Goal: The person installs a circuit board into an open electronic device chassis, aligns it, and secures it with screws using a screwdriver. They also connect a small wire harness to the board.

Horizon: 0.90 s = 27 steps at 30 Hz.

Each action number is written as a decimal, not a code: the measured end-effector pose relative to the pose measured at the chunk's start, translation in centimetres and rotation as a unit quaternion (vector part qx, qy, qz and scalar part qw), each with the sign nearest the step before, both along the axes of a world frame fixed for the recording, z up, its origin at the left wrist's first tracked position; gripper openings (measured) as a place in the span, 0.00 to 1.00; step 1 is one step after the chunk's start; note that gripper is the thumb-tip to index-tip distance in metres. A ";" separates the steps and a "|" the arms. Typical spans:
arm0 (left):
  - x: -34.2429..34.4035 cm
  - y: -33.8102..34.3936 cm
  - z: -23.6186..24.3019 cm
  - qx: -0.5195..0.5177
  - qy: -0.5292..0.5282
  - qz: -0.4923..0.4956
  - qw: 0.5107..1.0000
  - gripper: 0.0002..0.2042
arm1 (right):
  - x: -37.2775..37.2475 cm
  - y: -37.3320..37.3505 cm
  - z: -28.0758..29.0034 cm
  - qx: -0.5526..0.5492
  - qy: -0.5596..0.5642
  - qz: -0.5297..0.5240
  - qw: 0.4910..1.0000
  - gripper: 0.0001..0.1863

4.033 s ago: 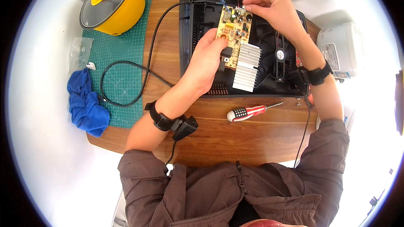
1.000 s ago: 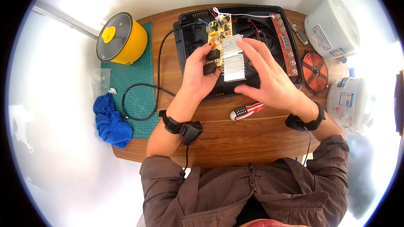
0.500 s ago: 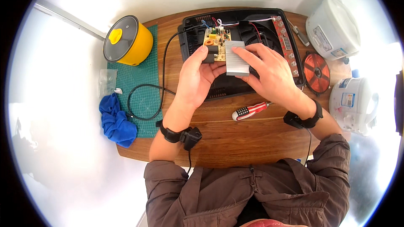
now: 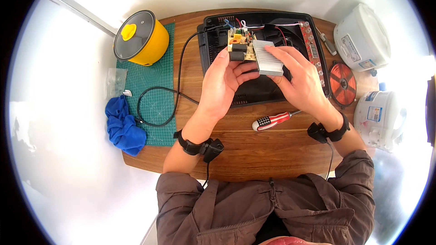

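My left fingers (image 4: pixel 245 67) grip the circuit board (image 4: pixel 249 51), right fingers (image 4: pixel 290 57) its heatsink (image 4: pixel 268 59); I'd leave blue wires (image 4: pixel 229 23) at the board's eleven o'clock slack.

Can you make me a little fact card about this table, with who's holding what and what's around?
Left hand: holds the circuit board near its left edge
Right hand: grips the silvery finned heat sink
Behind the hands: open black casing, with a red strip board along its right side
Closer to the person: screwdriver, lying on the wooden table
Left side: yellow pot with dark lid, green mat, crumpled blue cloth
Right side: round reddish coil, two white appliances
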<state>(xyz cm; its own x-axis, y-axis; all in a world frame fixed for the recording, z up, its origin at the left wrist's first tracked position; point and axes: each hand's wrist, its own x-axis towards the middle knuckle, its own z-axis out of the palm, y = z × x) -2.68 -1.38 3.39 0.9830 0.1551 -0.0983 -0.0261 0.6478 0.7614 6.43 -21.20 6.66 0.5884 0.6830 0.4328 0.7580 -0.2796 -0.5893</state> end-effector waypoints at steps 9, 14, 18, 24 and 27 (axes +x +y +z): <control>0.2 -0.2 -0.6 0.047 0.095 -0.032 0.994 0.19 | -0.4 0.3 0.2 0.005 0.012 0.023 1.000 0.29; 0.6 0.0 -0.5 0.152 0.103 -0.047 0.982 0.20 | -0.8 1.5 0.3 0.038 0.010 0.061 0.997 0.28; 0.9 0.2 -1.0 0.174 0.101 -0.012 0.980 0.20 | -0.9 2.2 0.6 -0.027 -0.058 0.081 0.995 0.28; 1.0 2.0 -1.9 -0.035 0.086 -0.017 0.996 0.23 | -1.9 3.8 0.8 -0.124 -0.171 0.121 0.970 0.28; 0.9 2.0 -2.1 -0.026 0.099 -0.014 0.995 0.20 | -2.0 4.4 -0.4 -0.113 -0.165 0.151 0.968 0.28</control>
